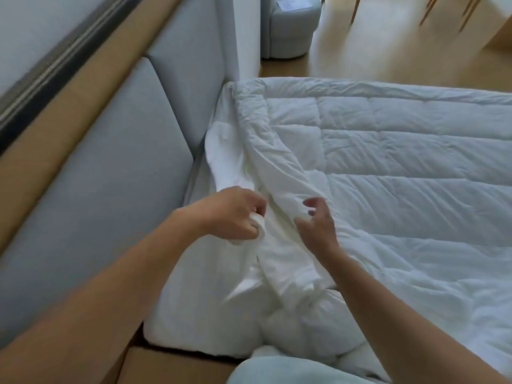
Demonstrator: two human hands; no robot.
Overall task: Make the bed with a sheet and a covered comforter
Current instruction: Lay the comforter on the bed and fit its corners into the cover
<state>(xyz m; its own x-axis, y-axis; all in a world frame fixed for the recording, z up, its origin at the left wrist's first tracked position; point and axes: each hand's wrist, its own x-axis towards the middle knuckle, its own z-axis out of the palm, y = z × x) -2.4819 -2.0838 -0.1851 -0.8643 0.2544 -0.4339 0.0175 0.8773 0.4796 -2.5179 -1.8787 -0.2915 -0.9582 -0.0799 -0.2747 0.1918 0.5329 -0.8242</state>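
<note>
Comforter (401,167): white and quilted in broad panels, spread across the bed (171,364), with its near edge rolled into a thick ridge that runs from the far corner down towards me. Beside that ridge, on the headboard side, lies a smooth white cloth (221,151); I cannot tell whether it is the sheet or the cover. My left hand (235,214) pinches a small fold of this cloth between thumb and curled fingers. My right hand (318,225) sits on the ridge just beside the left, fingers bent and thumb apart; I cannot tell whether it grips the fabric. Both forearms reach in from the lower edge. A grey padded headboard (105,173) stands along the left, backed by a tan wooden panel (74,87). Beyond the bed are a round grey stool (293,26) and pale wooden floor (346,51).
</note>
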